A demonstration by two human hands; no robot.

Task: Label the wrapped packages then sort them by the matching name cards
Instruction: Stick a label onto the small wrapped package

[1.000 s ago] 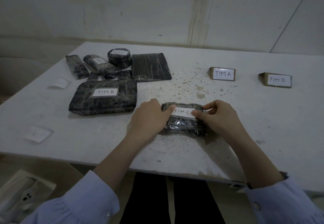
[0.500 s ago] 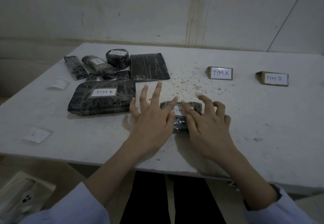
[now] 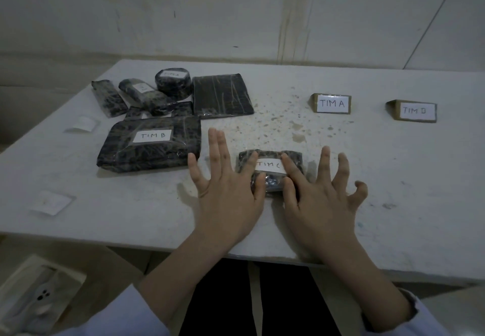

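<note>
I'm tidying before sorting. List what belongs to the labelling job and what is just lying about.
Job: TIM C package, TIM B package, round TIM A package, long packages, bare flat package, TIM A card, second card.
Lying about: far paper slip, near paper slip, box on the floor.

Both hands are spread over a small black package (image 3: 270,178) near the front edge of the tabletop (image 3: 393,178). The left hand (image 3: 225,193) presses its forefinger on the left end of the white label (image 3: 269,166), which reads TIM C. The right hand (image 3: 320,199) presses its forefinger on the right end. The other fingers are splayed. Just left lies the large TIM B package (image 3: 152,146), with a flat package (image 3: 223,96) and a round package (image 3: 173,82) behind it. At far right stand 2 cards: the TIM A card (image 3: 332,103) and a second card (image 3: 414,111), whose last letter is unclear.
</note>
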